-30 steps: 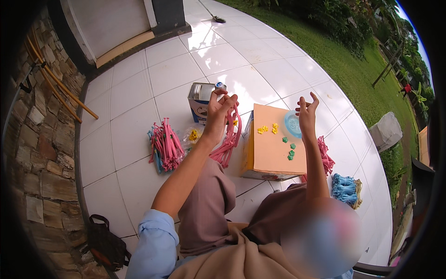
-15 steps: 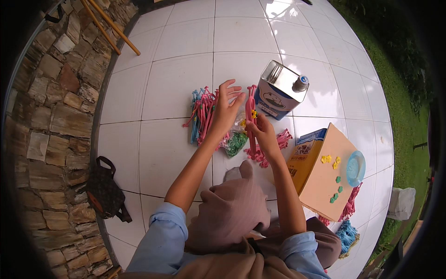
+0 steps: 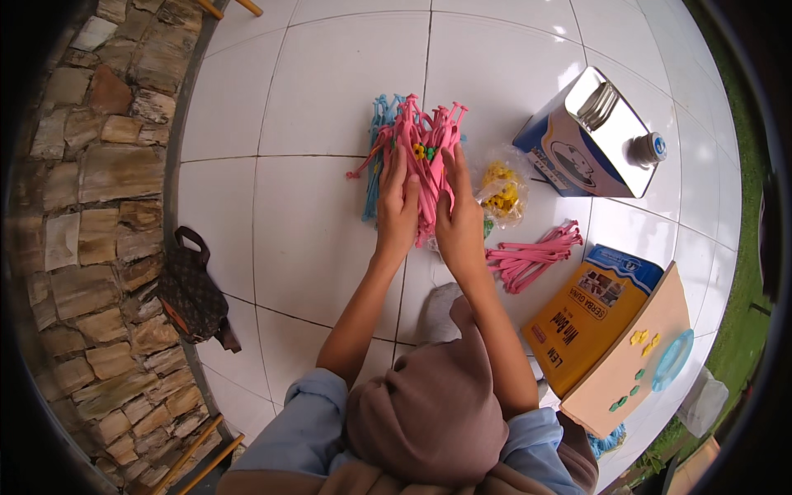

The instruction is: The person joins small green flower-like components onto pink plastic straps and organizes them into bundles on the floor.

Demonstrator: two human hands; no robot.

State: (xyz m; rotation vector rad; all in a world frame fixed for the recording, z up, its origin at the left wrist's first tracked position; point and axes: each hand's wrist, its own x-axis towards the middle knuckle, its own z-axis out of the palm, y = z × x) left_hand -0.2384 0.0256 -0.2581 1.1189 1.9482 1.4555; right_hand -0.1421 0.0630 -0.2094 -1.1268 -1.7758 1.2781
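A pile of pink strips with knobbed ends (image 3: 429,124) lies in front of me, with small yellow and green flower pieces on it. My left hand (image 3: 398,206) rests along its left side, fingers stretched out. Against the right side lies my right hand (image 3: 460,227), its fingers extended too. Between them the two hands flank the pile. Light blue strips (image 3: 371,186) show at its left edge. Just right of my right hand sits a clear plastic bag of yellow pieces (image 3: 502,191). More pink strips (image 3: 540,257) lie loose nearer me on the right.
A blue and white tin can (image 3: 569,153) stands at the far right. Nearer, a yellow pack (image 3: 590,318) adjoins a beige board (image 3: 652,318) bearing yellow and green flower pieces and a light blue dish (image 3: 673,360). A dark bag (image 3: 194,293) lies by the stone wall (image 3: 107,198).
My right hand has brought the pink strip with yellow flowers left onto the pile. My left hand has come down to the pile's left side. The view has shifted.
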